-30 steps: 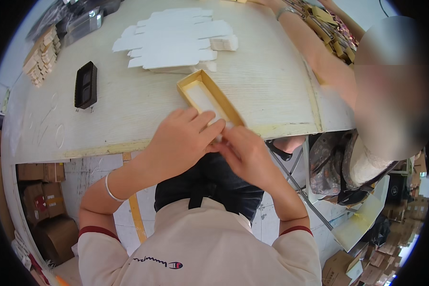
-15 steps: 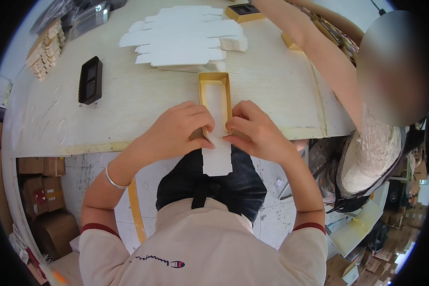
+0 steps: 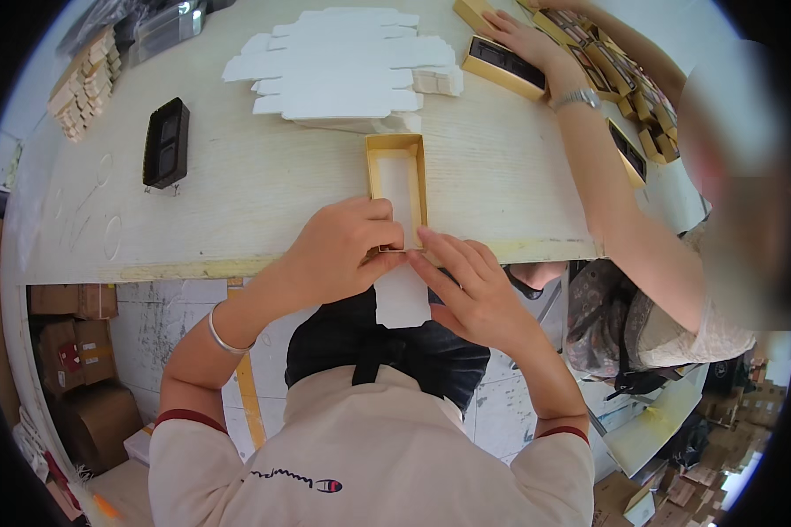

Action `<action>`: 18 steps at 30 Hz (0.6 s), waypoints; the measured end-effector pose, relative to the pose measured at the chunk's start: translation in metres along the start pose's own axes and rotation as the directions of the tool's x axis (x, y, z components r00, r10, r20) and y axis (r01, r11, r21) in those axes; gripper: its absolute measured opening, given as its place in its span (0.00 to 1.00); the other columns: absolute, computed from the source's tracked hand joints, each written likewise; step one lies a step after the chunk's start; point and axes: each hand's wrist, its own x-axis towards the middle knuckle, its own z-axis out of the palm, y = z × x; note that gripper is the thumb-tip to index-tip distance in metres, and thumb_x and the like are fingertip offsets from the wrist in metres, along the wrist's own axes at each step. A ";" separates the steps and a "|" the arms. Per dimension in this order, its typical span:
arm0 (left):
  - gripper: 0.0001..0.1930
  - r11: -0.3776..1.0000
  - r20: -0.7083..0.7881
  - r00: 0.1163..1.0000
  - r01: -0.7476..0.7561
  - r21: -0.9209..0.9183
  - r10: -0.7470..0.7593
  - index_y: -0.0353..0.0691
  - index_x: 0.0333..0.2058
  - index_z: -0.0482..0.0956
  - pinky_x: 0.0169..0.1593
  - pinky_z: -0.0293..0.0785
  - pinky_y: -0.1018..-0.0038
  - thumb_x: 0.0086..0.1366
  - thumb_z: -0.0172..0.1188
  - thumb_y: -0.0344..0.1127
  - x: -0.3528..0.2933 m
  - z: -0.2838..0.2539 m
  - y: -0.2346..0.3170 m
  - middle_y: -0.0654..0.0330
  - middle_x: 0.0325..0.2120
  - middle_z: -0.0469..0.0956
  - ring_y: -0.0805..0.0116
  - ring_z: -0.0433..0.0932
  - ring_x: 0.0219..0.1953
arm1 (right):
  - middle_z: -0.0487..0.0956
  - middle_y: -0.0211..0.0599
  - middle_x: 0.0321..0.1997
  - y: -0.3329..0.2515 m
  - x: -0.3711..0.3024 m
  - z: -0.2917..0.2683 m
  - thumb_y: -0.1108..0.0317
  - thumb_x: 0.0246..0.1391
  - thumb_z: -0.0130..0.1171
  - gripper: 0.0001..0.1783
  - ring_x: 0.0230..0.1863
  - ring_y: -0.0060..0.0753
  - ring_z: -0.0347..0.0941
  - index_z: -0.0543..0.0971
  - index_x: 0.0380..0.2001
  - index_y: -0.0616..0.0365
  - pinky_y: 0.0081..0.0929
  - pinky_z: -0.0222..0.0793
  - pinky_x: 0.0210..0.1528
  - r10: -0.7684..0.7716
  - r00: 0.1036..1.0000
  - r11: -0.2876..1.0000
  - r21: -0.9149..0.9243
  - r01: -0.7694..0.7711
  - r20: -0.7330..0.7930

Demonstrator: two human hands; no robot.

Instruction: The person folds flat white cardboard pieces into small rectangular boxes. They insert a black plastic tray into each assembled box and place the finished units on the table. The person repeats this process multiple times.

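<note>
The box (image 3: pixel 396 180) is gold-yellow on its walls w/ a white inside, and the flap (image 3: pixel 401 299) hanging from it is plain white; the stack of flat card blanks (image 3: pixel 343 66) is also white, on a table (image 3: pixel 237 193) of pale cream wood grain w/ a yellowish front edge. The small tray (image 3: pixel 165 142) is black, the co-worker's box (image 3: pixel 504 67) is gold w/ a black insert, and the watch (image 3: pixel 576 99) is silver. The person's shirt (image 3: pixel 369 457) is light beige w/ dark red sleeve cuffs & a small dark logo, the bangle (image 3: pixel 221 332) is silver, the apron (image 3: pixel 387 351) black; cartons under the table (image 3: pixel 70 351) are brown.
</note>
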 end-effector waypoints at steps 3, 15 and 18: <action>0.07 0.986 0.117 0.993 0.036 -0.164 -0.017 0.37 0.32 0.77 0.32 0.68 0.72 0.57 0.65 0.30 0.005 -0.012 -0.004 0.59 0.26 0.73 0.64 0.72 0.28 | 0.75 0.39 0.35 0.012 0.001 0.017 0.79 0.41 0.64 0.22 0.34 0.43 0.69 0.77 0.44 0.58 0.35 0.66 0.37 0.032 0.990 0.983 0.184 -0.006 -0.140; 0.11 0.982 -0.224 0.970 0.053 -0.183 -0.095 0.36 0.43 0.72 0.32 0.74 0.72 0.63 0.60 0.31 -0.010 0.003 0.004 0.54 0.36 0.75 0.63 0.76 0.29 | 0.72 0.40 0.40 0.007 0.025 0.036 0.77 0.42 0.63 0.18 0.28 0.34 0.67 0.76 0.41 0.59 0.26 0.63 0.30 0.079 0.960 0.994 -0.057 -0.098 -0.269; 0.07 0.997 -0.239 0.971 -0.008 0.074 0.026 0.36 0.35 0.75 0.31 0.73 0.71 0.61 0.62 0.31 -0.016 0.010 0.004 0.54 0.34 0.75 0.59 0.75 0.27 | 0.71 0.39 0.39 0.008 0.019 0.038 0.73 0.39 0.63 0.17 0.32 0.37 0.68 0.77 0.37 0.57 0.29 0.63 0.35 0.031 0.989 0.976 -0.208 -0.060 -0.142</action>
